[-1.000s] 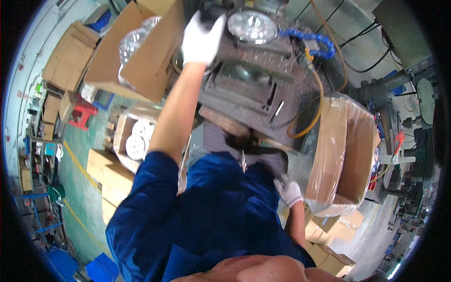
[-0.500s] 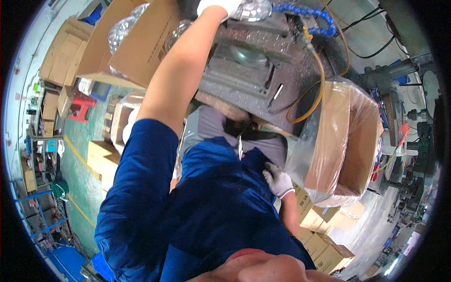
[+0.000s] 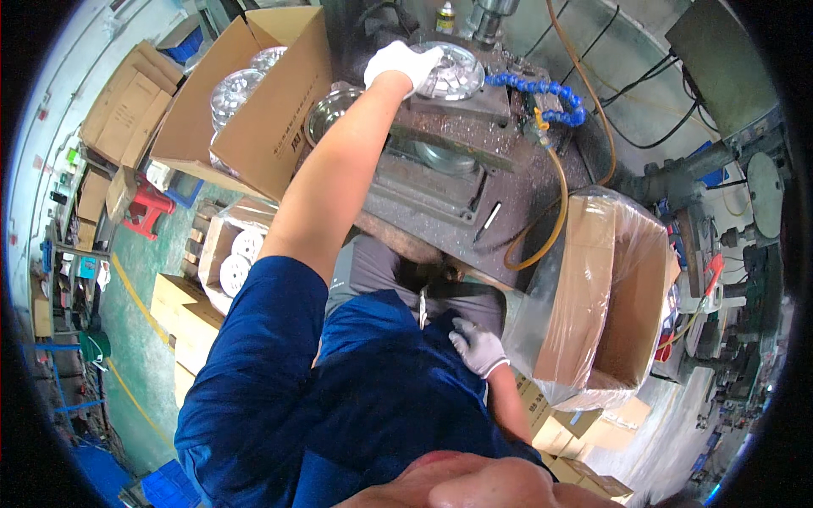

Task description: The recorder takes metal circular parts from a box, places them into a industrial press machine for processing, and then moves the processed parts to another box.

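Facing upward, silver disc (image 3: 456, 74), axis roughly upright

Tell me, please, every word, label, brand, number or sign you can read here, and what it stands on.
Large open brown cardboard box, upper left: dark printed characters, not copied out here; the smaller ones are too small to read.
Brown cardboard box with dark print, lower right: too small to read.
Small cylindrical can with a yellow label, top: too small to read.
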Demonstrator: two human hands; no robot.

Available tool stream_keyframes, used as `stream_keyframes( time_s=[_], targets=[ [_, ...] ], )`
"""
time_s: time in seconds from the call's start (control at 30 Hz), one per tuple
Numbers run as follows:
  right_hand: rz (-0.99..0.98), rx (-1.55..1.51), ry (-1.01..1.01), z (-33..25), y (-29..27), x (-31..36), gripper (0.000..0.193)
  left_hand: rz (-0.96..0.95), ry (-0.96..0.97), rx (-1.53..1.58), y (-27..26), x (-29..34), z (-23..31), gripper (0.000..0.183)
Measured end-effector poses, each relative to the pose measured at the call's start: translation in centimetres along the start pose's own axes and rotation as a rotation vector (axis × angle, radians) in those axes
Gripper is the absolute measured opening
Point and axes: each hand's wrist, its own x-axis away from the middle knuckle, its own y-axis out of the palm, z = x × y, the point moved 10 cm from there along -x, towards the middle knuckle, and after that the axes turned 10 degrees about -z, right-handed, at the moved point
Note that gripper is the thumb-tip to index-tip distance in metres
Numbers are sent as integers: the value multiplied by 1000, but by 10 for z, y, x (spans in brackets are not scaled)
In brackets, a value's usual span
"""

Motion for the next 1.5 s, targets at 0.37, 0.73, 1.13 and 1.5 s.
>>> stream_keyframes(
  time_s=[0.37, 0.73, 1.13, 1.5],
  targets=[
    [-31, 30, 50, 4, 0, -8, 41, -5, -18, 15, -1, 5, 0, 78],
    [-16, -25, 14, -2, -1, -6, 41, -41, -26, 41, -2, 4, 0, 80],
    [25, 16, 35, 5, -3, -1, 44, -70, -27, 38, -1, 8, 1, 83],
    [53, 71, 80, 1, -14, 16, 44, -92, -6, 37, 1, 6, 2, 83]
  ],
)
